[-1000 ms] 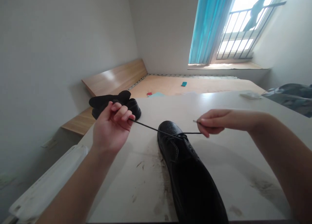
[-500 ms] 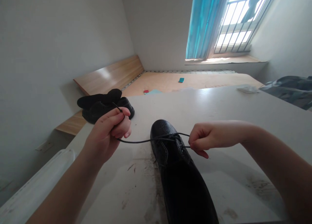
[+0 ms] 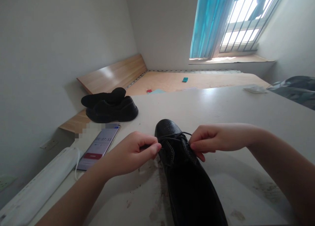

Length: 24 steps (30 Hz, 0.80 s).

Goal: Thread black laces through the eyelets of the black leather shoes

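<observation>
Head view: black leather lace-up shoe (image 3: 188,176) on white tabletop, i.e. table (image 3: 221,111), toe toward far edge, heel end running out at the near edge, about mid-width. Thin black round shoelace (image 3: 175,138) crosses over the front of its opening.

Left hand (image 3: 134,154) at shoe's left side, palm down, fingers curled, thumb and forefinger closed to a pinch, lace running into the fingertips. Right hand (image 3: 204,140) on the opposite side, also nearly closed, thumb against curled fingers, lace pinched between; fingertips right by the shoe's flank.

Far left corner: black shoes (image 3: 113,111), one upright, another lying on or behind it, can't tell which. Smartphone with lit screen (image 3: 100,142) near left edge, timer 00:07:53, red button; part of the area beside it pixelated. White cable (image 3: 77,160) next to phone, then long white plastic object (image 3: 49,183) along left edge. Clear plastic packet (image 3: 256,89) at far right corner. Dark smudges on the tabletop around the shoe.

Beyond far edge: light wood-toned bed surface (image 3: 209,79), small teal item (image 3: 185,79) on it; bright blue curtain (image 3: 209,26) by barred window.
</observation>
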Motion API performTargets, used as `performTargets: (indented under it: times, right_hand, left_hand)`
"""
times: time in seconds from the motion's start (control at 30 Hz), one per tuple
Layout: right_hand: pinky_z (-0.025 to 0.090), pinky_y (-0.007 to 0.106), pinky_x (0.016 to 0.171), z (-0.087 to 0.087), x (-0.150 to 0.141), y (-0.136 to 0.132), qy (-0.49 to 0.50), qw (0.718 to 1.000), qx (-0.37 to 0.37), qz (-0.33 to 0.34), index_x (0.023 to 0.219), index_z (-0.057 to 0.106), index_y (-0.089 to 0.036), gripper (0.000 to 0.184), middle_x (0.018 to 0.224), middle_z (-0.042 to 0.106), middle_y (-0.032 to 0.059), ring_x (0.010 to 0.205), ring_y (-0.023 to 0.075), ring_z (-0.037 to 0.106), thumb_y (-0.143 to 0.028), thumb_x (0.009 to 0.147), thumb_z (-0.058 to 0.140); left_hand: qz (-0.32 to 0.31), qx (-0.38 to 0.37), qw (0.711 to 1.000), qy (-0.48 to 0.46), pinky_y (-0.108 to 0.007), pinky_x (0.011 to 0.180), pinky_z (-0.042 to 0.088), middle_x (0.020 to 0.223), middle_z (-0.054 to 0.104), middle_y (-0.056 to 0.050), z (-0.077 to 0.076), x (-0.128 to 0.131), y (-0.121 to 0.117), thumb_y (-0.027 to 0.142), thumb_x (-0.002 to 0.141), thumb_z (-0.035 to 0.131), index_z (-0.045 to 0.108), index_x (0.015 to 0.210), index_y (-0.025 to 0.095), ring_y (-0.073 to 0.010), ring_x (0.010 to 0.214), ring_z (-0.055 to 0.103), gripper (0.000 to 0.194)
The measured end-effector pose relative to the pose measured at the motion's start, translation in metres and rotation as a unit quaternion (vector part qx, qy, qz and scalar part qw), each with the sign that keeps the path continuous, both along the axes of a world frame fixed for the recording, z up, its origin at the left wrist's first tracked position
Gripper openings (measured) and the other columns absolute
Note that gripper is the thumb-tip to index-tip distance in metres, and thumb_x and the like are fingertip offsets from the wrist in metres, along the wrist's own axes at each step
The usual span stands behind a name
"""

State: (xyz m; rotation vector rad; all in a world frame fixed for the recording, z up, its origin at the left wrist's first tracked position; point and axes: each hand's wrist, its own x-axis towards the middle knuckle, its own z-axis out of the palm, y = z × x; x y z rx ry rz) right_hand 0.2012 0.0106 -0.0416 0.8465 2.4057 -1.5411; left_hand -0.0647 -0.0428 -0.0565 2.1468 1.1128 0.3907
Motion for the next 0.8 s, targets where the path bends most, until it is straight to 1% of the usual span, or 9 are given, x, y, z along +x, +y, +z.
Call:
performTargets:
  times: [0.17, 0.23, 0.33, 0.43, 0.5, 0.57, 0.67, 0.73, 0.8]
  right_hand:
    - [0.034, 0.025, 0.057, 0.002, 0.0, -0.001, -0.006, 1.0, 0.019, 0.0, 0.074, 0.063, -0.013, 0.043, 0.063, 0.045, -0.0012, 0.06, 0.0101, 0.04, -0.045, 0.095, 0.043]
    - [0.037, 0.026, 0.061, 0.002, 0.0, -0.002, -0.01, 0.999, 0.039, -0.002, 0.076, 0.063, -0.014, 0.043, 0.066, 0.05, 0.0001, 0.062, 0.0109, 0.043, -0.046, 0.095, 0.043]
    - [0.039, 0.028, 0.066, 0.004, 0.001, -0.006, -0.02, 0.997, 0.077, -0.014, 0.076, 0.063, -0.015, 0.043, 0.071, 0.058, 0.0022, 0.067, 0.013, 0.05, -0.048, 0.095, 0.044]
    - [0.038, 0.027, 0.064, 0.008, -0.003, -0.016, -0.036, 0.99, 0.13, -0.038, 0.072, 0.061, -0.016, 0.045, 0.07, 0.06, 0.0021, 0.067, 0.0139, 0.053, -0.051, 0.094, 0.044]
    - [0.036, 0.028, 0.062, 0.011, -0.009, -0.029, -0.051, 0.975, 0.207, -0.066, 0.07, 0.059, -0.017, 0.047, 0.069, 0.061, 0.002, 0.066, 0.0148, 0.054, -0.051, 0.097, 0.039]
    - [0.035, 0.03, 0.061, 0.012, -0.016, -0.044, -0.067, 0.945, 0.306, -0.095, 0.071, 0.06, -0.019, 0.048, 0.069, 0.063, 0.0029, 0.066, 0.0174, 0.057, -0.048, 0.098, 0.034]
    - [0.034, 0.033, 0.061, 0.008, -0.027, -0.063, -0.095, 0.897, 0.414, -0.12, 0.069, 0.061, -0.02, 0.04, 0.067, 0.065, 0.0049, 0.065, 0.0225, 0.061, -0.047, 0.093, 0.042]
    - [0.034, 0.035, 0.06, 0.003, -0.031, -0.069, -0.103, 0.879, 0.448, -0.128, 0.066, 0.06, -0.021, 0.035, 0.065, 0.064, 0.0048, 0.061, 0.0235, 0.062, -0.04, 0.091, 0.043]
    - [0.036, 0.036, 0.061, -0.001, -0.034, -0.071, -0.085, 0.864, 0.48, -0.128, 0.066, 0.06, -0.021, 0.033, 0.064, 0.064, 0.0039, 0.06, 0.0231, 0.062, -0.03, 0.091, 0.039]
  left_hand:
    - [-0.021, 0.044, 0.999, 0.018, -0.025, 0.058, 0.032, 0.057, 0.048, 0.004, -0.006, 0.005, -0.005, 0.039, 0.099, 0.037, 0.051, 0.065, 0.017, -0.0096, 0.058, 0.046, 0.043]
    - [-0.01, 0.119, 0.992, 0.048, -0.026, 0.056, 0.029, 0.058, 0.05, 0.002, -0.009, 0.009, -0.008, 0.038, 0.1, 0.034, 0.05, 0.065, 0.017, -0.0109, 0.057, 0.046, 0.044]
    - [0.019, 0.257, 0.962, 0.086, -0.029, 0.054, 0.024, 0.058, 0.051, -0.001, -0.015, 0.017, -0.015, 0.038, 0.1, 0.028, 0.049, 0.066, 0.017, -0.014, 0.055, 0.044, 0.045]
    - [0.053, 0.324, 0.94, 0.099, -0.03, 0.052, 0.02, 0.056, 0.051, -0.002, -0.018, 0.026, -0.022, 0.057, 0.093, 0.034, 0.048, 0.065, 0.019, -0.0164, 0.052, 0.044, 0.05]
    - [0.081, 0.322, 0.937, 0.11, -0.029, 0.051, 0.02, 0.055, 0.052, -0.003, -0.017, 0.03, -0.026, 0.063, 0.085, 0.045, 0.048, 0.064, 0.019, -0.0172, 0.05, 0.046, 0.048]
    - [0.102, 0.301, 0.941, 0.118, -0.029, 0.05, 0.019, 0.055, 0.053, -0.002, -0.016, 0.033, -0.028, 0.052, 0.082, 0.052, 0.046, 0.064, 0.02, -0.0173, 0.05, 0.048, 0.038]
    - [0.113, 0.282, 0.946, 0.11, -0.03, 0.05, 0.021, 0.056, 0.054, -0.002, -0.015, 0.035, -0.031, 0.037, 0.08, 0.049, 0.044, 0.066, 0.021, -0.0176, 0.05, 0.048, 0.022]
    - [0.125, 0.291, 0.944, 0.093, -0.031, 0.051, 0.024, 0.058, 0.053, -0.002, -0.017, 0.033, -0.032, 0.033, 0.08, 0.045, 0.044, 0.073, 0.021, -0.0182, 0.051, 0.047, 0.014]
    - [0.133, 0.292, 0.945, 0.058, -0.031, 0.053, 0.028, 0.063, 0.053, -0.001, -0.02, 0.031, -0.032, 0.03, 0.082, 0.041, 0.045, 0.088, 0.02, -0.0187, 0.054, 0.049, 0.012]
